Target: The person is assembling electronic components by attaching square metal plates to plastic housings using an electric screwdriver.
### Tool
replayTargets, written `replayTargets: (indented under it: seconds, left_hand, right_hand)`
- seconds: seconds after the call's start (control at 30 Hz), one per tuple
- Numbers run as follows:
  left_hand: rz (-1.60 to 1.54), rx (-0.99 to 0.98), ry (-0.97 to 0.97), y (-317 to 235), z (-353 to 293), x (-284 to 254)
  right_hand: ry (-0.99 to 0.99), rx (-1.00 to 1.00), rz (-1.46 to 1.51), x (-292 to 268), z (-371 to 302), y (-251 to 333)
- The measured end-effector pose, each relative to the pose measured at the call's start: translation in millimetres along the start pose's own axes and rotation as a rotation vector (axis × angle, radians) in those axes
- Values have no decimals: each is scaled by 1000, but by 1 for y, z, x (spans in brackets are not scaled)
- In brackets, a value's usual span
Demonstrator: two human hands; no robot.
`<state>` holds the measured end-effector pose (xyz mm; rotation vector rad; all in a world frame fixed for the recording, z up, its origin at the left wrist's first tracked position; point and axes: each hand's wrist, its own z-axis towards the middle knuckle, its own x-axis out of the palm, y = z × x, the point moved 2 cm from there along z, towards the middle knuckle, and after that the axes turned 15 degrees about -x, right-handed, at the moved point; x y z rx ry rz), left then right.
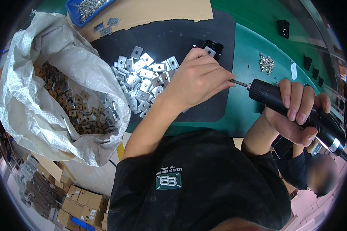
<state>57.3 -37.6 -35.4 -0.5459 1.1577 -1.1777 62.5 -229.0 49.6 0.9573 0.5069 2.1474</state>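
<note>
My right hand [297, 106] is wrapped round a black electric screwdriver [264, 92], its bit pointing left. The bit's tip meets the fingertips of my left hand [200, 79]. Those fingers are pinched together, and whatever they hold at the tip is too small or hidden to make out. Just beyond my left hand lies a glossy black part [216, 47] with a square metal plate [209, 51] at it, partly covered by the hand. Left of that hand, a pile of square metal plates with holes [144, 75] is spread on a black mat [173, 36].
A white woven sack [31, 111] of more plates stands at the left. Small screws [266, 64] lie heaped on the green table [250, 42]. A blue tray [70, 11] of small hardware and cardboard [158, 9] are at the back. Another person [293, 169] is at the lower right.
</note>
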Motion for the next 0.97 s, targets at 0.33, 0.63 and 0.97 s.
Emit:
replayTargets:
  seconds: [0.33,0.63,0.97]
  left_hand:
    - [3,-11,6,3,-1,-1]
    - [6,-10,27,8,2,-11]
    - [305,-304,186,25,1,-21]
  right_hand:
    - [53,20,102,-7,4,-10]
    - [-4,19,58,-5,3,-24]
    - [-136,-47,-263,2,4,-44]
